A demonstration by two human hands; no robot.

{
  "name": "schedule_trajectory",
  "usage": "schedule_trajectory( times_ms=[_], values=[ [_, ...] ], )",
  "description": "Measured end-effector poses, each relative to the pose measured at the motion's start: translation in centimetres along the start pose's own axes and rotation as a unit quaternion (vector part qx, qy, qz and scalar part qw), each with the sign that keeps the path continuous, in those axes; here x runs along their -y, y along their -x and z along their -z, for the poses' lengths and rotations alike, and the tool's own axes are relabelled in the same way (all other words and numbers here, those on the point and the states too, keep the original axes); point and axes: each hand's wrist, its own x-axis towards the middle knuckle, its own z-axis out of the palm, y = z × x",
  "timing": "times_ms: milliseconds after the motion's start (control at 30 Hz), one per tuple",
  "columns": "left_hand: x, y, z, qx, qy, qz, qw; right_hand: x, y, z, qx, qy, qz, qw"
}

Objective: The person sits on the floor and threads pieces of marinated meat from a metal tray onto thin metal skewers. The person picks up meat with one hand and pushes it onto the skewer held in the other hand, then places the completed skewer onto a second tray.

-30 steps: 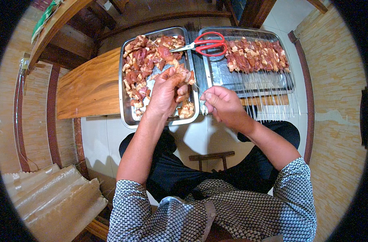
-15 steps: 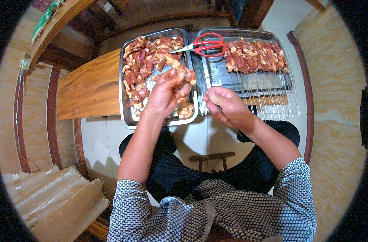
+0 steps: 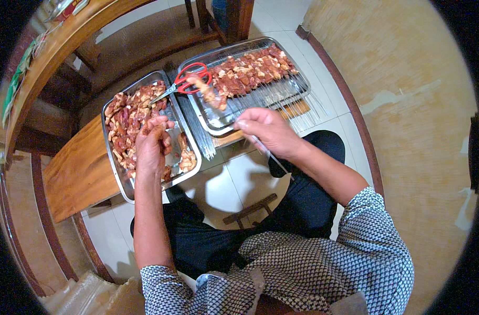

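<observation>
My right hand is closed on a thin metal skewer, whose rear end sticks out below my palm. Chunks of meat, blurred by motion, sit on the skewer's far part, above the left side of the right tray. Over the left tray is my left hand, its fingers curled in; whatever they hold is hidden. Loose raw meat pieces fill much of that tray. Finished meat skewers lie side by side in the right tray, with bare ends over its near rim.
Red-handled scissors lie across the facing rims of both trays. Bare metal skewers are bundled between the trays. A wooden board extends left beneath them. A low wooden stool shows between my knees; a wall rises at right.
My view has turned, so the trays appear tilted. My hands have moved apart: the right carries the loaded skewer over to the right tray, while the left, no longer at the skewer, is over the loose meat.
</observation>
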Motion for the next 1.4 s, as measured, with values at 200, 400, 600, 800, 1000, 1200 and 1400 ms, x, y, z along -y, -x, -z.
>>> schedule_trajectory(
  times_ms=[200,400,600,800,1000,1200,1400],
  values=[
    [-0.1,0.3,1.0,-0.024,-0.089,-0.033,0.995,0.5,3.3,6.9,-0.201,0.279,0.109,0.933],
    [-0.2,0.2,2.1,-0.03,-0.118,-0.036,0.992,2.2,3.1,13.7,-0.284,0.591,0.151,0.74],
    [0.4,-0.7,2.5,-0.024,-0.142,-0.054,0.988,2.2,0.3,16.2,-0.281,0.613,0.159,0.721],
    [0.1,-0.6,1.9,-0.015,-0.172,-0.032,0.984,-0.2,-4.5,14.5,-0.253,0.644,0.12,0.712],
    [-0.5,0.2,1.0,-0.013,-0.218,-0.026,0.976,-0.5,-5.9,13.3,-0.233,0.699,0.066,0.672],
    [-0.6,-0.1,2.2,-0.029,-0.192,-0.052,0.98,1.6,-2.7,11.6,-0.289,0.611,0.156,0.72],
    [-2.3,0.6,3.9,-0.085,-0.186,-0.065,0.977,2.1,4.3,0.1,-0.114,0.37,0.161,0.908]
  ],
)
